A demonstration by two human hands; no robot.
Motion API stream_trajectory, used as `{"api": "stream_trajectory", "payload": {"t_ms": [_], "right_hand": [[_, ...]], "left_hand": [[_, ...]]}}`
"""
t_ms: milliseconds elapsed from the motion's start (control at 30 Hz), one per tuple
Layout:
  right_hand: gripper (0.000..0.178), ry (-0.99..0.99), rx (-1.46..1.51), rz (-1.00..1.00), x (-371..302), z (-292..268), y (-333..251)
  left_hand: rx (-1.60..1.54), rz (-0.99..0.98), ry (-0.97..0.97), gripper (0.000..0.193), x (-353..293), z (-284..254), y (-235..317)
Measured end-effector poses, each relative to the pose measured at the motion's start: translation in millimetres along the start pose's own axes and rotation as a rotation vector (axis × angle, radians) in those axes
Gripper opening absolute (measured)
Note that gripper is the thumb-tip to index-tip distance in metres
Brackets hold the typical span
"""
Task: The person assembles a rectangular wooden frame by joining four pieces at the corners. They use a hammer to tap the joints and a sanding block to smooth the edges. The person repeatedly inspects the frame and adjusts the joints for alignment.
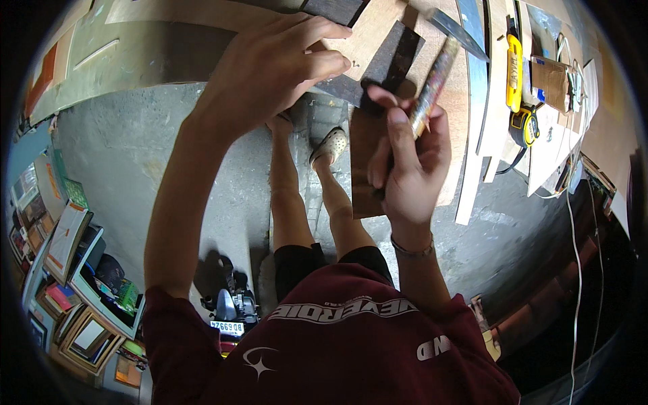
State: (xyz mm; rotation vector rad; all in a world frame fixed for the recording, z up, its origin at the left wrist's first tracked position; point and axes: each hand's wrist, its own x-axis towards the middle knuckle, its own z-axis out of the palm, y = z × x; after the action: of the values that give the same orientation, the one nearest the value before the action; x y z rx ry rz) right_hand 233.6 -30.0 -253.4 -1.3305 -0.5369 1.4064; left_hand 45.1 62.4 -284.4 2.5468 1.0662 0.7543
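Note:
My right hand (415,155) is wrapped round the worn, paint-stained handle of a hammer (432,84), whose metal head points up and away over the workbench. My left hand (290,64) reaches over the bench's near edge, holding nothing that I can see. Its fingers are apart, with the tips beside a pale wooden board (373,37). A tiny dark mark or nail, too small to tell, shows on that board near the fingertips. Next to it, between the two hands, lies a dark strip of wood (398,57). A brown board (366,162) juts past the edge under my right hand.
On the right lie a yellow utility knife (514,74), a yellow-black tape measure (524,127), a small cardboard box (550,83) and a white cord (572,223). Long pale wood strips (472,175) overhang the bench. Shelves with frames (88,337) and a motorcycle (229,307) stand behind me.

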Motion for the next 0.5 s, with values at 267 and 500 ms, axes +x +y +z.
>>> {"api": "stream_trajectory", "payload": {"t_ms": [267,500], "right_hand": [[0.014,0.043,0.072,-0.046,4.8,14.8,14.9],[0.015,0.041,0.091,-0.039,4.5,13.3,17.5]], "left_hand": [[0.017,0.217,0.092,0.026,-0.5,8.6,-13.9],[-0.036,0.241,0.122,0.028,-2.0,13.3,-18.2]]}}
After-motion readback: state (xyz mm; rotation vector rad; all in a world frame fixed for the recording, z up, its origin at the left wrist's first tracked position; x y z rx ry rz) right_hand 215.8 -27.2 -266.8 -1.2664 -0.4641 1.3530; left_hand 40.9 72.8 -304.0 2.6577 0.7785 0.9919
